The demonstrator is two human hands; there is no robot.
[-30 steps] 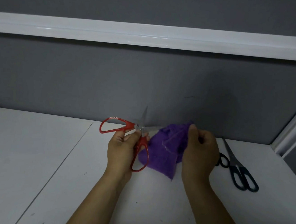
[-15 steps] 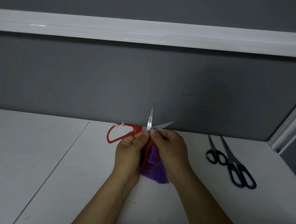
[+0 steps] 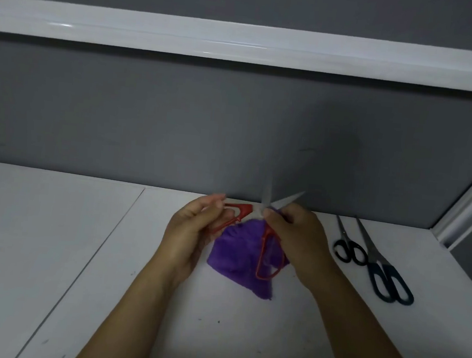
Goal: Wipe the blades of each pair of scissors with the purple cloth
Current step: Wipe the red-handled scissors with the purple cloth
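Apart now, where half a second ago they were pressed together, both hands show more of the cloth between them. The left hand (image 3: 192,232) has shifted toward 9 o'clock and grips the upper loop of the red-handled steel scissors (image 3: 243,210), fingers curled round it. The scissors are held above the white tabletop (image 3: 49,247), splayed wide, with one blade pointing to 12 o'clock and the other to 2 o'clock. The second red loop hangs toward 6 o'clock in front of the crumpled purple cloth (image 3: 233,256). The right hand (image 3: 298,236) pinches the cloth against the blades near the pivot. At its 3 o'clock, lying on the tabletop, are small black-handled scissors (image 3: 349,251), then larger dark-blue-handled scissors (image 3: 384,276) just beside them, both closed, tips toward 11 o'clock.
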